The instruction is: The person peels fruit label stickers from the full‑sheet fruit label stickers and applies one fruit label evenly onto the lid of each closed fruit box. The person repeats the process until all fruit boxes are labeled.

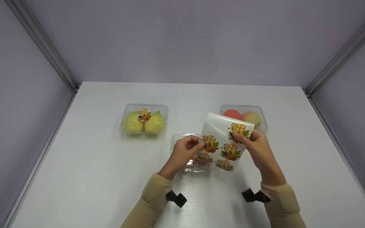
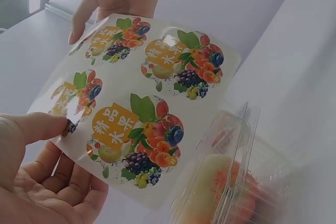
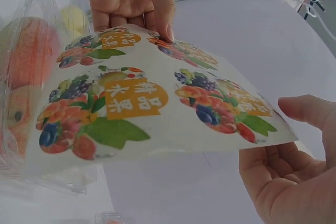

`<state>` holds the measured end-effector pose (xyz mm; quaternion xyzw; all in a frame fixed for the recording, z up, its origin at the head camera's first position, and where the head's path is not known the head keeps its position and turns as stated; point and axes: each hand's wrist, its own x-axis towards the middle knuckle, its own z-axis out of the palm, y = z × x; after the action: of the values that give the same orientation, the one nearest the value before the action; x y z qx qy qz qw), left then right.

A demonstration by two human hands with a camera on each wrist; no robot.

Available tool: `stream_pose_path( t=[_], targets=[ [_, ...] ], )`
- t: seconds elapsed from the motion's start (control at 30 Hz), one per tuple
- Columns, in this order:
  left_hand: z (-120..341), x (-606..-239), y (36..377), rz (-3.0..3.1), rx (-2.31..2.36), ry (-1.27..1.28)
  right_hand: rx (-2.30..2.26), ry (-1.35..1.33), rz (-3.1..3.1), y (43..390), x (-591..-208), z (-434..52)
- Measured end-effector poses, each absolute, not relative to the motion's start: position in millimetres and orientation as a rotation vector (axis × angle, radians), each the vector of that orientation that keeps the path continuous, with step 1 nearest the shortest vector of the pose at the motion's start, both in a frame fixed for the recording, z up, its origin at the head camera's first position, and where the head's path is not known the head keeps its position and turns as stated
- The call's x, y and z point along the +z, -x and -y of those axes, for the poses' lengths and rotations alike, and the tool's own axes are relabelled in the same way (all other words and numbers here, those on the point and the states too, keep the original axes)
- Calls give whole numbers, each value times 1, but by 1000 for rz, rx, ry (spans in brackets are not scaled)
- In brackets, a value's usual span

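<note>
Sticker sheet (image 1: pixel 222 144) held above the middle of the white table (image 1: pixel 90 171), between both hands. Left hand (image 1: pixel 184 152) pinches the sheet's left edge, thumb on the printed face, fingers curled beneath. Right hand (image 1: pixel 258 147) pinches the far right part of the sheet, thumb tip on a fruit sticker (image 1: pixel 238 129). The sheet bears round fruit stickers with yellow labels and is slightly bowed. Beneath the sheet and left hand, a clear clamshell box (image 1: pixel 188 152) rests on the table. Toward the far right edge, partly hidden behind the sheet, a clamshell of peaches (image 1: pixel 249 117). Toward the far left, well apart, a closed clamshell of yellow pears (image 1: pixel 144 122) bearing one sticker on its lid.
</note>
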<state>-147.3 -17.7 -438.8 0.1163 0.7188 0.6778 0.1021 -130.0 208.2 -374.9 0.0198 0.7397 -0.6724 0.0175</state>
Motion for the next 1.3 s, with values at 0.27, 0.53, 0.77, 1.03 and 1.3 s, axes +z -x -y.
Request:
stream_pose_path(
  t=[0.27, 0.53, 0.77, 1.03, 1.3],
  targets=[
    [19, -437, 147, -2018, 2101, -222, -2031, -49, -2294, 130, -381, -207],
    [18, -433, 147, -2056, 2139, -213, -1964, -13, -2298, 130, -388, -204],
    [19, -432, 145, -2096, 2110, -250, -1959, 3, -2305, 130, -391, -203],
    [22, -433, 145, -2201, 2141, -292, -1980, -48, -2301, 130, -392, -202],
    [23, -428, 142, -2322, 2213, -264, -2001, -109, -2298, 129, -392, -202]
  ],
)
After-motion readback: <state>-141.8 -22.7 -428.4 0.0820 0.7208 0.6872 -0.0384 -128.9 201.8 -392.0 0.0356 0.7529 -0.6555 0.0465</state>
